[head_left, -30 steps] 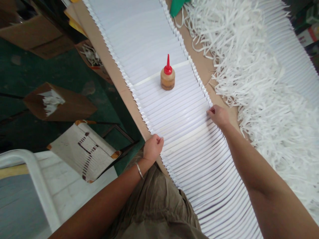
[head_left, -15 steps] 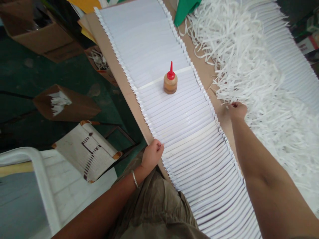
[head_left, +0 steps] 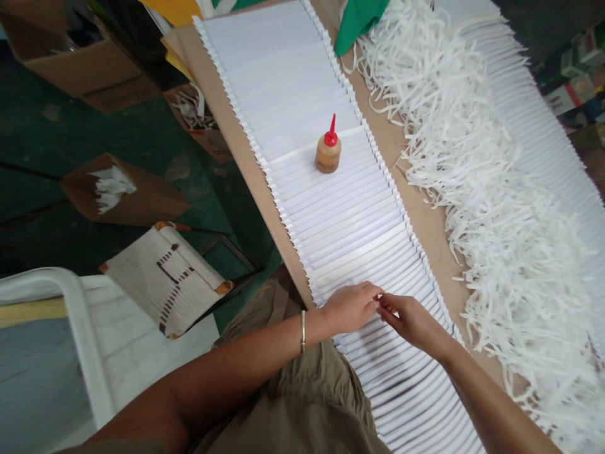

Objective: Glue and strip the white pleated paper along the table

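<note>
While paper row (head_left: 341, 212) slants lengthwise to lower right, hands (head_left: 347, 308) meet; grip closure unclear.

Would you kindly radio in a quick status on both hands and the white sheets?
Left hand, right hand: fingertips close together over the row of white sheets. Anything between them: cannot tell. Red-capped bottle: upright on the row, clear of both hands.

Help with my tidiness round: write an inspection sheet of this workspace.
Surface: brown tabletop, partly covered.
Work items: long row of white layers; red-nozzled bottle upright on it.
Clutter: tangled white strips alongside; green cloth-like piece at their far end.
Hands: left hand and right hand meet at the fingertips above the row; anything held is too small to tell.
Cables: nothing seen.
Surroundings: open cardboard box left of the tabletop, with white pieces inside.
</note>
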The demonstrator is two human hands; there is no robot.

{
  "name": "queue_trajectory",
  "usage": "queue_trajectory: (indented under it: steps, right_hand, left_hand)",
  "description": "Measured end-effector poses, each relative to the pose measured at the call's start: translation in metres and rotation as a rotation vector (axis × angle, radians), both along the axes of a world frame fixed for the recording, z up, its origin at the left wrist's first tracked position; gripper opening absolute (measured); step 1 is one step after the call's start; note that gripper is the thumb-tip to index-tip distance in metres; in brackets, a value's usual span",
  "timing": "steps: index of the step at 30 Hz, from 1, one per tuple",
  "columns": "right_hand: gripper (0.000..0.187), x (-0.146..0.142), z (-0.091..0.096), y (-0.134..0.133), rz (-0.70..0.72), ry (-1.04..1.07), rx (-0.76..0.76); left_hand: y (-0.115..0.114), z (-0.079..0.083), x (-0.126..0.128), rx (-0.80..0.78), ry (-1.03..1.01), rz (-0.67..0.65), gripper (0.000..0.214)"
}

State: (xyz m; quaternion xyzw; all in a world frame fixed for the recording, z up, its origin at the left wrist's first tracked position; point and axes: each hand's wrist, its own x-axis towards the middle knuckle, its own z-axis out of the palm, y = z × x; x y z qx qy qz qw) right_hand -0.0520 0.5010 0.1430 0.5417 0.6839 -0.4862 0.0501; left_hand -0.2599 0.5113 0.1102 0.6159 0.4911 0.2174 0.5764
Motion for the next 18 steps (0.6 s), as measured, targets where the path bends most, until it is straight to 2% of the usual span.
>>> queue_trajectory:
  steps: [3, 8, 12, 18]
  right_hand:
    - [0.033, -0.003, 0.004, 0.005, -0.063, 0.029, -0.059]
    - [0.036, 0.008, -0.016, 0.028, -0.164, 0.091, -0.077]
    - [0.042, 0.015, -0.035, 0.053, -0.290, 0.113, -0.089]
    - [0.050, 0.025, -0.050, 0.094, -0.396, 0.113, -0.008]
  left_hand:
    - [0.002, -0.009, -0.018, -0.014, -0.077, -0.133, 0.022]
    - [-0.002, -0.031, -0.070, -0.194, -0.070, 0.039, 0.015]
    - [-0.004, -0.049, -0.104, -0.253, -0.026, 0.216, 0.017]
    - [0.000, -0.067, -0.124, -0.272, 0.042, 0.324, 0.018]
